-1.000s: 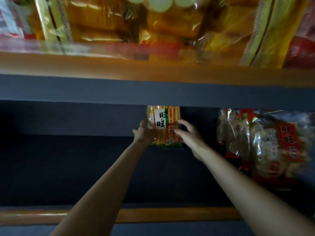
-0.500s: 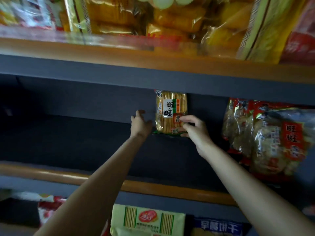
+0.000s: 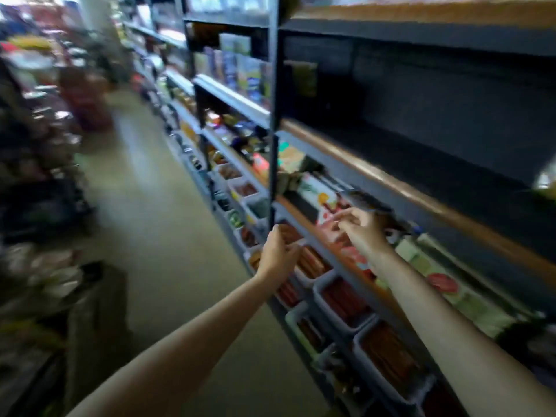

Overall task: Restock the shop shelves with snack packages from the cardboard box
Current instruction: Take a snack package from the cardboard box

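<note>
While both hands, left hand (image 3: 278,254) and right hand (image 3: 362,231), are held loosely curled and empty, reddish-brown snacks are seen in pale plastic bins (image 3: 340,299) on the near right.

I see a blurred beige aisle floor (image 3: 168,224) and white plastic bins of reddish sausages (image 3: 346,302) low down.

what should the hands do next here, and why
Probably reach down for another snack package. Both the left hand and the right hand hang in front of the shelves with fingers loosely curled and nothing in them, and the dark shelf on the right has plenty of bare space. The view is blurred and turned down the aisle; no cardboard box can be made out.
</note>
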Motion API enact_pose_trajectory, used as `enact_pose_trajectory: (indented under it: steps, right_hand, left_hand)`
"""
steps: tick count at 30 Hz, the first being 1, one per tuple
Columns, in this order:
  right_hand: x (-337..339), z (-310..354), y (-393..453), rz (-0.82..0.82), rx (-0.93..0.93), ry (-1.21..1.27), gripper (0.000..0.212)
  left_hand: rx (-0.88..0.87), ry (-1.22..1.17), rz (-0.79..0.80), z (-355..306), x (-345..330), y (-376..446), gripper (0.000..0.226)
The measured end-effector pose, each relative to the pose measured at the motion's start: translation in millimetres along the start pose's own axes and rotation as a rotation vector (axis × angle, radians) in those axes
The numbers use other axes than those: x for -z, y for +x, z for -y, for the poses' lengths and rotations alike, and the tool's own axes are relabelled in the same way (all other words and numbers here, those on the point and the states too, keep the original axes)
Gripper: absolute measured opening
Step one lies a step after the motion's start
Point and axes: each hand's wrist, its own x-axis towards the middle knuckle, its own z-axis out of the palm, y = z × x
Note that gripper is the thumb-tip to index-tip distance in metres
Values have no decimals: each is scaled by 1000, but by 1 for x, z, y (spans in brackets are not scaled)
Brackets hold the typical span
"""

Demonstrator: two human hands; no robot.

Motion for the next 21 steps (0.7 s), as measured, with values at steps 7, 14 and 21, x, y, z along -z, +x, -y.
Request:
enact_pose_trajectory:
  steps: [7, 14, 21]
  right_hand:
    - [-262, -8, -72, 815, -98, -305, 13]
    - [-491, 24, -159, 1100, 188, -537, 12]
    - [-604, -2, -178, 1088, 155, -641, 63]
  left_hand:
    - [537, 340, -113, 168, 248, -126, 27]
    - [776, 403, -348, 276, 429, -240, 24]
    - [1042, 189, -302, 341, 497, -267, 25]
